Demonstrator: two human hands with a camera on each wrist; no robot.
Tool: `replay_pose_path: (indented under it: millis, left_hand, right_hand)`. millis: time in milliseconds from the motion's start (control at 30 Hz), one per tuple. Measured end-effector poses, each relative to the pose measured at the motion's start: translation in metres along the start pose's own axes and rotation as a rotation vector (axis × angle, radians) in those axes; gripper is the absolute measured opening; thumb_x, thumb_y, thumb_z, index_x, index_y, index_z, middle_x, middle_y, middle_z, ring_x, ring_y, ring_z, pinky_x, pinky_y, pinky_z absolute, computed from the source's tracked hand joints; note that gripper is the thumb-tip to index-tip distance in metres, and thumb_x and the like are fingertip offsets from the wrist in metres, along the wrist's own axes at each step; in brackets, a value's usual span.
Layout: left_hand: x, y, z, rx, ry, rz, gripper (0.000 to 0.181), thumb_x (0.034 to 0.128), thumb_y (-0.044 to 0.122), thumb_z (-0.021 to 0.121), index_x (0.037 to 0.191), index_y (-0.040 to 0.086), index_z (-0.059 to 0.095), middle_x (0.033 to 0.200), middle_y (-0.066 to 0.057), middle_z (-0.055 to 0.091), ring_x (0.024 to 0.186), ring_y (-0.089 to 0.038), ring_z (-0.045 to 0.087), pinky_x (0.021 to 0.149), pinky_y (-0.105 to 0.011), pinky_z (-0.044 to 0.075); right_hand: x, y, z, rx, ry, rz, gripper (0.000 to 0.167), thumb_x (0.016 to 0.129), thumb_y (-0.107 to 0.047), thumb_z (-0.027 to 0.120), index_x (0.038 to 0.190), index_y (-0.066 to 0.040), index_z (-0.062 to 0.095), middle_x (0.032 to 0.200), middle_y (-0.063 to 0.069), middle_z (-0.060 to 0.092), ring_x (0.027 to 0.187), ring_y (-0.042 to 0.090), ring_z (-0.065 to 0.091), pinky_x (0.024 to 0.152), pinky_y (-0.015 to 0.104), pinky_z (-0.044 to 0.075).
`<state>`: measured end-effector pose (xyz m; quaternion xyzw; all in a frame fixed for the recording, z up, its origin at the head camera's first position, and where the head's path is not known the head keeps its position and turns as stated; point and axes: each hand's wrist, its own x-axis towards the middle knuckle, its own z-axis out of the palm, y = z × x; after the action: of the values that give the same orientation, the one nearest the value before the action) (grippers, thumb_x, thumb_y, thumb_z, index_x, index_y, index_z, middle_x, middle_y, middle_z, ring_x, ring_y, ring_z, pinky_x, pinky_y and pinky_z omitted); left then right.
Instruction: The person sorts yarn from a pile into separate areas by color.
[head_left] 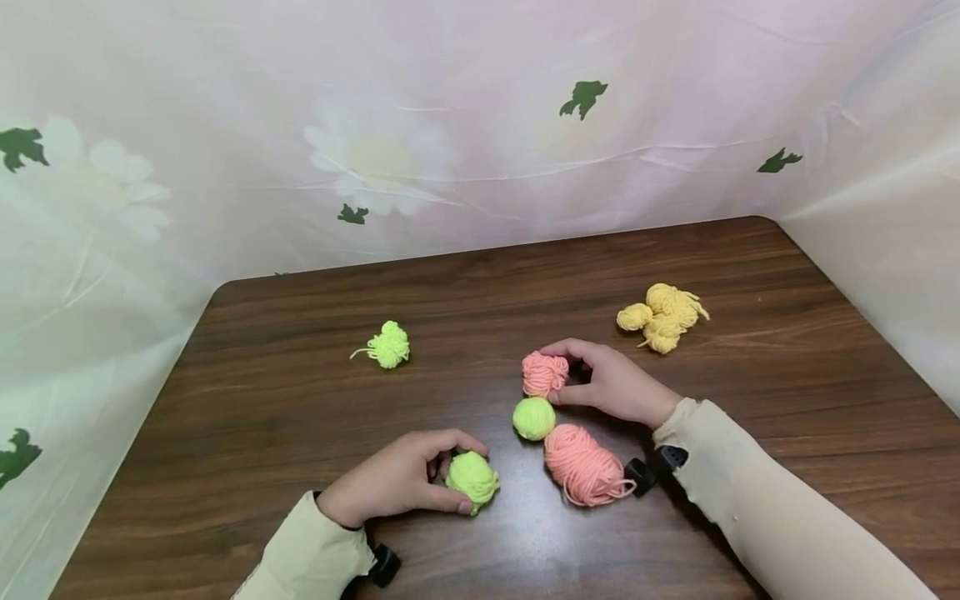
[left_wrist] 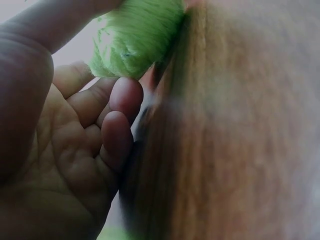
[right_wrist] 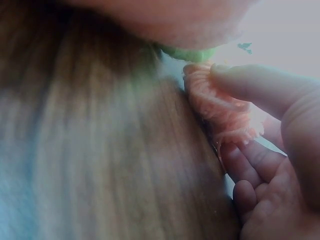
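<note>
My left hand (head_left: 408, 473) grips a lime-green yarn ball (head_left: 472, 479) between thumb and fingers, low at the table's front middle. The left wrist view shows the same green ball (left_wrist: 137, 40) at the fingertips, the other fingers curled below it. Farther back on the right, my right hand (head_left: 611, 381) pinches a small coral-pink yarn bundle (head_left: 544, 373); in the right wrist view the pink strands (right_wrist: 220, 105) sit between thumb and fingers. A second lime-green ball (head_left: 534, 418) lies right in front of that bundle. Nearer me, a larger pink skein (head_left: 587, 467) adjoins this ball.
A small lime-green yarn bundle (head_left: 388, 345) with a loose tail lies at the back left. Several yellow yarn bundles (head_left: 667, 317) cluster at the back right. Behind the brown wooden table (head_left: 262, 400) hangs a floral cloth (head_left: 465, 125).
</note>
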<state>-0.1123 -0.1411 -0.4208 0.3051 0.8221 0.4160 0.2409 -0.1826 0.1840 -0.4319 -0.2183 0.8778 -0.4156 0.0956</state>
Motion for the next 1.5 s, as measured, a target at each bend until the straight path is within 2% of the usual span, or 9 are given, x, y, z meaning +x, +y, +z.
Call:
replay_pose_path:
  millis: [233, 533, 867, 1067, 1500]
  left_hand:
    - [-0.0005, 0.0015, -0.0003, 0.015, 0.019, -0.005, 0.038, 0.0821, 0.036, 0.084, 0.115, 0.029, 0.066, 0.082, 0.011, 0.057, 0.072, -0.006, 0.051, 0.063, -0.021, 0.046]
    - [-0.0021, 0.0001, -0.0001, 0.016, 0.017, 0.038, 0.027, 0.0868, 0.031, 0.080, 0.109, 0.026, 0.066, 0.084, 0.013, 0.059, 0.072, -0.002, 0.051, 0.063, -0.021, 0.047]
    - [-0.0036, -0.0005, -0.0006, -0.006, -0.008, 0.090, 0.019, 0.0869, 0.027, 0.079, 0.098, 0.023, 0.064, 0.086, 0.013, 0.062, 0.074, 0.000, 0.054, 0.064, -0.021, 0.050]
    - [-0.0041, 0.0000, -0.0012, -0.032, -0.049, 0.117, 0.018, 0.0849, 0.021, 0.081, 0.093, 0.022, 0.065, 0.084, 0.013, 0.064, 0.072, 0.000, 0.053, 0.062, -0.020, 0.048]
    - [-0.0048, -0.0013, -0.0001, -0.090, -0.038, 0.101, 0.018, 0.0834, 0.018, 0.082, 0.089, 0.019, 0.065, 0.083, 0.011, 0.064, 0.069, 0.000, 0.051, 0.059, -0.019, 0.046]
  right_hand:
    - [-0.0001, -0.0009, -0.0002, -0.006, 0.005, -0.003, 0.057, 0.083, -0.034, 0.084, 0.134, -0.022, 0.061, 0.124, -0.003, 0.066, 0.114, 0.018, 0.059, 0.097, 0.044, 0.046]
    - [-0.0005, -0.0024, -0.0004, 0.003, 0.002, 0.001, 0.057, 0.082, -0.033, 0.084, 0.133, -0.022, 0.062, 0.125, -0.003, 0.066, 0.116, 0.019, 0.059, 0.098, 0.044, 0.045]
    - [-0.0001, -0.0014, -0.0001, -0.004, -0.001, 0.002, 0.057, 0.083, -0.034, 0.084, 0.134, -0.021, 0.061, 0.126, -0.002, 0.066, 0.117, 0.020, 0.059, 0.099, 0.045, 0.045]
    - [-0.0004, -0.0019, 0.0005, 0.000, 0.003, 0.003, 0.057, 0.082, -0.031, 0.084, 0.134, -0.021, 0.061, 0.125, -0.003, 0.066, 0.116, 0.019, 0.059, 0.098, 0.044, 0.045]
    - [-0.0009, -0.0025, -0.0001, 0.006, 0.003, -0.001, 0.057, 0.083, -0.031, 0.084, 0.134, -0.021, 0.061, 0.123, -0.003, 0.066, 0.114, 0.018, 0.059, 0.097, 0.043, 0.046]
